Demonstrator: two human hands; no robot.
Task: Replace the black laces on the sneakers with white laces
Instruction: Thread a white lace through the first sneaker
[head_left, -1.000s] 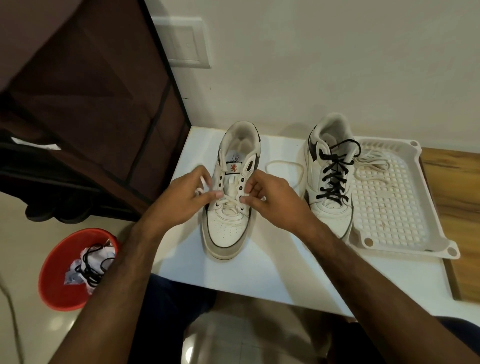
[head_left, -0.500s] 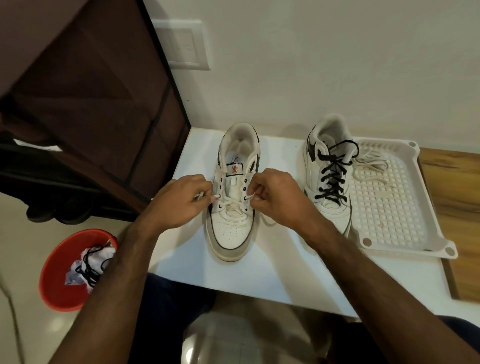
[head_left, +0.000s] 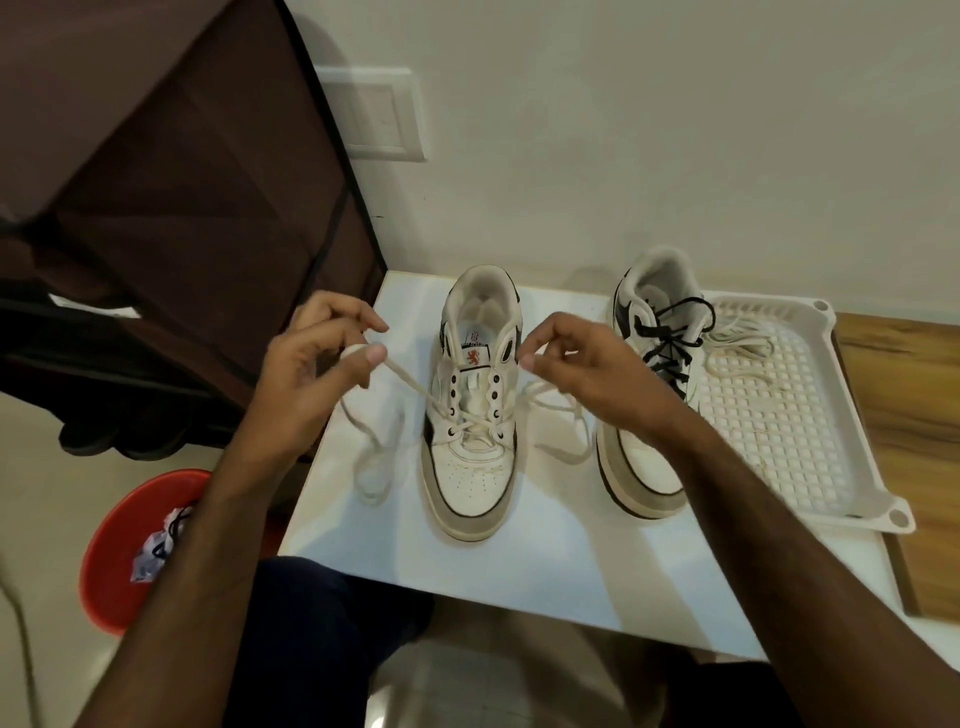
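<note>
White tabletop (head_left: 545, 551) against a pale wall carried both sneakers. Nearest the brown cabinet (head_left: 197, 218) stood the left sneaker (head_left: 475, 410), its white lace (head_left: 410, 387) crossed through only the lowest eyelets. The left hand (head_left: 317, 358) pinched one strand; the right hand (head_left: 576, 364) pinched the other beside the collar. Both ends probably needed equal tension and even length before the next eyelets. The right sneaker (head_left: 649, 395), farther from the cabinet, kept its black lace (head_left: 670, 343). Lace tips were hidden inside the fingers.
</note>
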